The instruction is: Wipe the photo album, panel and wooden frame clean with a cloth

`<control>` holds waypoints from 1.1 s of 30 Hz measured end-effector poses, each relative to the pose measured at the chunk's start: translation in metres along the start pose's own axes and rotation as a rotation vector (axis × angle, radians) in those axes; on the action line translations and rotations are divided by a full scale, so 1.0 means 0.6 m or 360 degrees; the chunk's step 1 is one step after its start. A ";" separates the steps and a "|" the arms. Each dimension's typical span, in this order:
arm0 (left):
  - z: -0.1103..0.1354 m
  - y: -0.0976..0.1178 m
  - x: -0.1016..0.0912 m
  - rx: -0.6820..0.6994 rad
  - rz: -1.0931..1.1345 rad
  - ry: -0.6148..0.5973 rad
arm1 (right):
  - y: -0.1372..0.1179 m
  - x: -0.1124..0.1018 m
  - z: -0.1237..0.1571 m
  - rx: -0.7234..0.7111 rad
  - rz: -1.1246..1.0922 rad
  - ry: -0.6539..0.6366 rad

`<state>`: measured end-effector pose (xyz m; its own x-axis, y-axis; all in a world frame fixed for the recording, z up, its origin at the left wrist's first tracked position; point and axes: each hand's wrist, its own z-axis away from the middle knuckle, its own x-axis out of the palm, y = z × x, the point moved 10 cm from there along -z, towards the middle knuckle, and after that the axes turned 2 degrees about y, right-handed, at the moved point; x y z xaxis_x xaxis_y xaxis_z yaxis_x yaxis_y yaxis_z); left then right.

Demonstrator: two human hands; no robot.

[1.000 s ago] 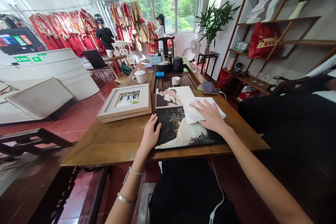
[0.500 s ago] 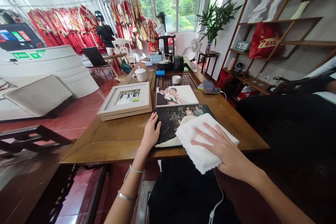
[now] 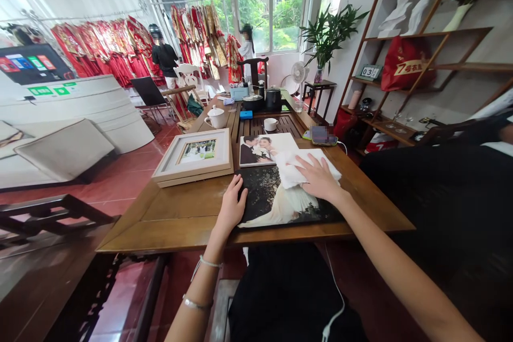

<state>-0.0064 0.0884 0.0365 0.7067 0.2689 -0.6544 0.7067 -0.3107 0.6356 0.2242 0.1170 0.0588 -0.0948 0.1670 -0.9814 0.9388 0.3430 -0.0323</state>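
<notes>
A dark photo panel (image 3: 260, 200) showing a wedding picture with a long white dress lies flat at the table's near edge. My left hand (image 3: 234, 200) rests at its left edge, fingers stretched out and thumb on the panel. With fingers spread, my right hand (image 3: 320, 177) holds a folded white cloth (image 3: 286, 171) pressed against the panel's upper right part. The cloth hides the top of the picture and overlaps the corner of a lighter wedding photo panel (image 3: 256, 150) just behind.
Stacked pale wooden frames (image 3: 168, 163) sit left on the wooden table (image 3: 160, 224). Farther back are a lidded white cup (image 3: 215, 116), a white cup (image 3: 270, 124), a phone (image 3: 323, 136) with a cable, and a dark pot (image 3: 273, 99). A dark-clothed person (image 3: 441, 187) is at right.
My right hand has slid the cloth forward and slightly left, from the near right corner to the far part of the panel, uncovering the white dress. My left hand stays at the edge.
</notes>
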 end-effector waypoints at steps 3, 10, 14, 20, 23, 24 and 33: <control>0.000 -0.001 -0.001 -0.0009 0.0011 0.0014 | -0.036 0.002 -0.016 -0.0083 -0.0048 -0.0002; 0.002 -0.004 0.000 -0.0048 0.0021 0.0017 | -0.131 -0.020 0.085 -0.0501 -0.0220 0.0028; 0.001 -0.003 0.000 -0.0055 0.0029 0.0015 | -0.140 -0.037 0.164 -0.0662 -0.0318 -0.0040; 0.001 0.006 0.001 -0.0047 0.0013 0.0002 | -0.072 -0.038 0.171 -0.0552 -0.0348 -0.0014; 0.003 0.009 0.000 -0.0040 0.0040 0.0032 | -0.025 -0.027 0.123 -0.0350 -0.0284 0.0074; 0.004 0.009 -0.001 -0.0034 0.0050 0.0041 | -0.015 -0.022 0.104 -0.0292 -0.0261 0.0076; 0.000 0.006 0.000 0.0001 0.0055 0.0036 | -0.094 0.000 -0.014 -0.0246 -0.0178 -0.0036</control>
<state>-0.0040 0.0871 0.0386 0.7314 0.2784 -0.6225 0.6817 -0.3206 0.6577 0.1685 0.1057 0.0622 -0.1866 0.0994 -0.9774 0.8605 0.4965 -0.1138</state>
